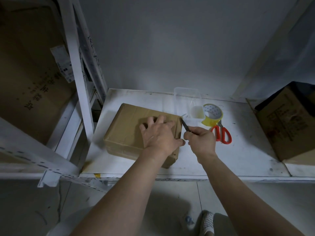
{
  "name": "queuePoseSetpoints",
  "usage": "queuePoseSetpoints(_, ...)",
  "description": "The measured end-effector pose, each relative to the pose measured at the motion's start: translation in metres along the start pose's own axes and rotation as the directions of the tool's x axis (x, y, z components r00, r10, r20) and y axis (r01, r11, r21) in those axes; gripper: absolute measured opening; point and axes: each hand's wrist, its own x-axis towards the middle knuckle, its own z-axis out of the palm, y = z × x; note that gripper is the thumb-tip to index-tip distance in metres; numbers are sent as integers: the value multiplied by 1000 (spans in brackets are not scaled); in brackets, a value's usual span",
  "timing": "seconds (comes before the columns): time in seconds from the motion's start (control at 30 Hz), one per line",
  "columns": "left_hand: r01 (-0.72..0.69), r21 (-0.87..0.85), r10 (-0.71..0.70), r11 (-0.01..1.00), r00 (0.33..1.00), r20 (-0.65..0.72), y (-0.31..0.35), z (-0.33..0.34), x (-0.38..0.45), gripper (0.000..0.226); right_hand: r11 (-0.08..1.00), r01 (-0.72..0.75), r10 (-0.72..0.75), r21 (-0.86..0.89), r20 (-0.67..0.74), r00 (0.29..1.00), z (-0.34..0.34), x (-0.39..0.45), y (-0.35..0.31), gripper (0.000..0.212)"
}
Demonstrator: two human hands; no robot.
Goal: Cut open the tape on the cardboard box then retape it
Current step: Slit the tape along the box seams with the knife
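Cardboard box (126, 132): lies on the white shelf (238, 150), left of centre.
Left hand (158, 133): fingers spread flat, pressing the box top.
Right hand (201, 138): fingers clenched round a dark knife (185, 125), tip at the box's right edge.
Nearby: yellow tape roll (212, 114), red scissors (222, 133).

The cardboard box (129, 132) under my left hand (158, 133) was plain brown card, matt and a little creased, with a faintly shinier strip of tape along its top. The knife (185, 126) in my right hand (201, 140) looked like dark, dull metal. The shelf (238, 150) was white-painted, scuffed and smudged with grey marks. Beside me lay scissors (221, 133) with glossy red plastic handles, a roll of tape (212, 114) that was yellow and slick-looking, and a clear plastic tub (187, 99), smooth and see-through. The bigger box (288, 123) on my right was matt brown card with printed lettering.
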Motion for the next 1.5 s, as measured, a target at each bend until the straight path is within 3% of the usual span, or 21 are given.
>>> queuePoseSetpoints(0.07, 0, -2, 0, 1000, 1000, -2, 0, 0, 0, 72, 937, 184, -206, -297, -43, 978, -7, 2, -4, 23)
queuePoseSetpoints(0.13, -5, -4, 5, 1000, 1000, -3, 1, -1, 0, 72, 871, 274, -324, -408, -56, 944, -14, 3, -14, 28)
queuePoseSetpoints(0.27, -15, -2, 15, 1000, 1000, -17, 0, -2, -1, 72, 983, 172, -182, -65, -187, 965, -21, 17, -32, 25)
queuePoseSetpoints(0.4, -22, 11, 23, 1000, 999, -34, 0, 0, -1, 70, 968, 144, -182, -207, -176, 968, -19, 39, -41, 27)
queuePoseSetpoints(0.53, -39, 25, 40, 999, 998, -38, 0, 2, 0, 66, 937, 40, -82, -347, -108, 991, -13, 59, -44, 18)
queuePoseSetpoints(0.77, -91, 40, 92, 995, 995, -25, -6, 3, -6, 63, 960, 56, -101, -275, -155, 983, -16, 59, -43, 16)
queuePoseSetpoints(0.83, -123, 39, 123, 992, 992, 5, -11, 2, -11, 64, 967, 71, -101, -243, -114, 988, -13, 51, -42, 10)
queuePoseSetpoints(0.93, -185, 37, 182, 982, 981, 71, -25, -3, -17, 67, 992, 60, -55, -107, 52, 997, 1, 34, -39, 19)
queuePoseSetpoints(1.0, -236, 40, 229, 971, 963, 140, -35, -9, -20, 70, 1000, 17, -13, -25, 148, 989, 14, 22, -34, 14)
queuePoseSetpoints(1.07, -239, -43, 243, 970, 954, 174, -45, -16, -25, 66, 1000, 13, -9, -20, 204, 979, 26, 11, -28, 13)
queuePoseSetpoints(1.13, -140, -132, 150, 981, 986, 70, -53, -20, -31, 58, 999, 28, -20, -38, 207, 978, 30, -1, -25, 14)
queuePoseSetpoints(1.2, 100, -124, -112, 987, 989, -93, -60, -22, -35, 61, 998, 32, -19, -62, 202, 979, 29, -10, -23, 15)
queuePoseSetpoints(1.23, 236, -155, -254, 959, 961, -111, -62, -23, -37, 65, 997, 27, -11, -74, 208, 978, 27, -15, -22, 15)
queuePoseSetpoints(1.3, 399, -312, -425, 862, 905, -18, -66, -25, -39, 74, 995, 25, -3, -96, 224, 975, 25, -25, -21, 13)
queuePoseSetpoints(1.37, 416, -388, -430, 823, 901, 55, -68, -27, -39, 81, 995, 21, 3, -100, 231, 973, 24, -33, -18, 12)
queuePoseSetpoints(1.5, 352, -401, -348, 846, 934, 85, -73, -27, -35, 91, 998, -16, 31, -67, 245, 969, 15, -49, -12, 11)
